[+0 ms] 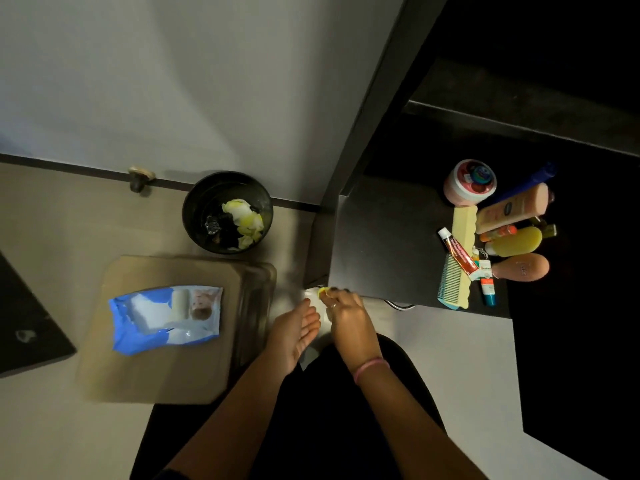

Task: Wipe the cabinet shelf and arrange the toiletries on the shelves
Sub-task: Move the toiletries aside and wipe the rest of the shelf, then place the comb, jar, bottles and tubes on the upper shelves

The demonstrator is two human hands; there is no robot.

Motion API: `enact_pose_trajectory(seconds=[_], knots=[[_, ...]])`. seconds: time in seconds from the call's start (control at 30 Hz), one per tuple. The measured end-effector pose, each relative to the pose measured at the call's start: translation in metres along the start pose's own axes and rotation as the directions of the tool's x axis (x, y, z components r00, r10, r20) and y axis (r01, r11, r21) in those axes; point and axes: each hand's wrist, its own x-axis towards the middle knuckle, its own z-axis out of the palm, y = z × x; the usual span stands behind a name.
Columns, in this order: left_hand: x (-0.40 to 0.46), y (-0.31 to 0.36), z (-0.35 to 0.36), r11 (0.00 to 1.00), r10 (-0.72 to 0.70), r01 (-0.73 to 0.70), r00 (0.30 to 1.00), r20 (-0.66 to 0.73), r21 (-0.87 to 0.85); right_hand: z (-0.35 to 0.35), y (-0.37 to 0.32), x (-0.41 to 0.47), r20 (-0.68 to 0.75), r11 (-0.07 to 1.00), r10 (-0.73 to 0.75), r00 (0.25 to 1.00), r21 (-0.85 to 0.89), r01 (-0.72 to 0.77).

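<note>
White wipe [313, 299] with yellow stain held low, just beside near-left corner of dark shelf [384, 244]. Right hand [346, 318] pinches wipe top with curled fingers. Left hand [294, 329] palm up, fingers straight, flat against wipe. Toiletries [498, 233] clustered at right part of shelf: pink jar, bottles, tubes, comb. Left on floor: black bin [227, 212] with used wipes, blue wipes pack [166, 318] on cardboard [166, 372].

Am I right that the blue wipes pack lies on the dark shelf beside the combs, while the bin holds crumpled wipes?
Not quite. The head view shows the wipes pack lying on the tan board on the floor, away from the shelf. The bin does hold crumpled wipes.
</note>
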Motion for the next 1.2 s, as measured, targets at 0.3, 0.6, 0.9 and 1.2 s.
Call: enact_pose_trajectory(seconds=[0.3,0.6,0.9,1.2], knots=[[-0.018,0.049,-0.041,0.953,0.223,-0.203,0.973,0.066,-0.226,-0.006,-0.069,0.053,0.317,0.547,0.495,0.809,0.61,-0.573],[-0.013,0.139,-0.058,0.903,0.325,-0.328,0.944,-0.058,-0.278,-0.011,-0.123,0.145,0.458,0.339,0.478,0.749,0.69,-0.639],[-0.02,0.204,-0.074,0.799,0.397,-0.41,0.909,-0.127,-0.439,-0.035,-0.139,0.203,0.361,0.356,0.462,0.81,0.761,-0.542],[-0.021,0.156,-0.078,0.879,0.334,-0.377,0.924,-0.187,-0.293,-0.048,-0.11,0.162,0.362,0.19,0.501,0.786,0.84,-0.508]])
